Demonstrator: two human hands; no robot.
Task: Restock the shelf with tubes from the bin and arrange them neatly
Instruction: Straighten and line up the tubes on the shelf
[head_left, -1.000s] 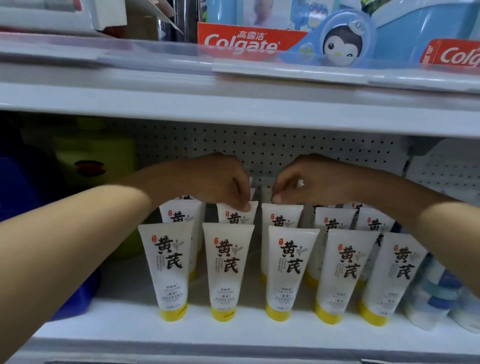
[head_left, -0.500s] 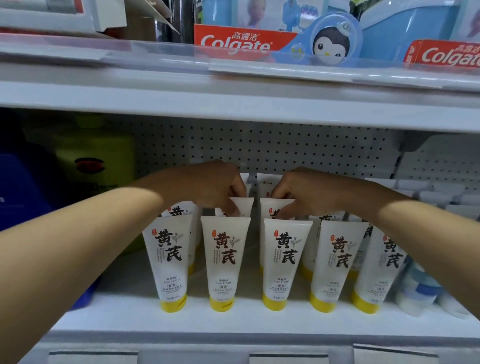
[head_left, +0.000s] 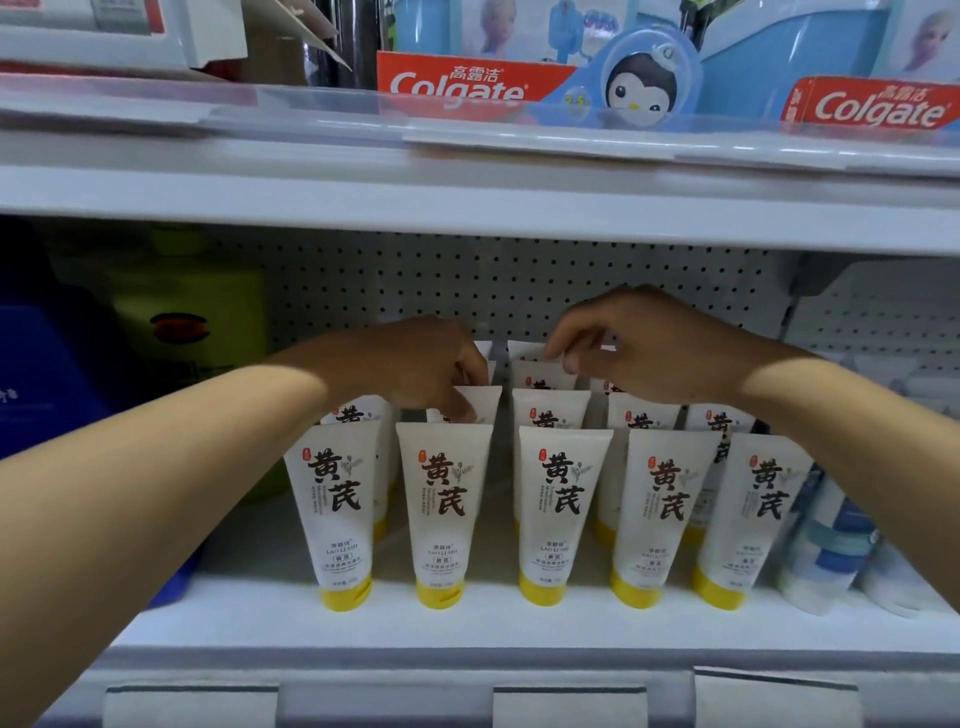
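Note:
Several white tubes with yellow caps stand cap-down in rows on the white shelf (head_left: 467, 631); the front row's middle tube (head_left: 558, 512) faces me. My left hand (head_left: 415, 366) reaches over the front row and pinches the top edge of a second-row tube (head_left: 480, 402). My right hand (head_left: 634, 340) hovers further back with curled fingers at the top of a back-row tube (head_left: 540, 371). Whether it pinches that tube I cannot tell. The bin is out of view.
The upper shelf (head_left: 467, 202) hangs low over the hands and carries Colgate boxes (head_left: 467, 85). A green bottle (head_left: 192, 322) and a blue container (head_left: 47, 379) stand left of the tubes. Blue-and-white jars (head_left: 826, 556) crowd the right end. A pegboard wall (head_left: 467, 280) closes the back.
The right hand has lifted from the second-row tube and moved back to the rear row. The left hand stays on its tube. The view has dropped slightly.

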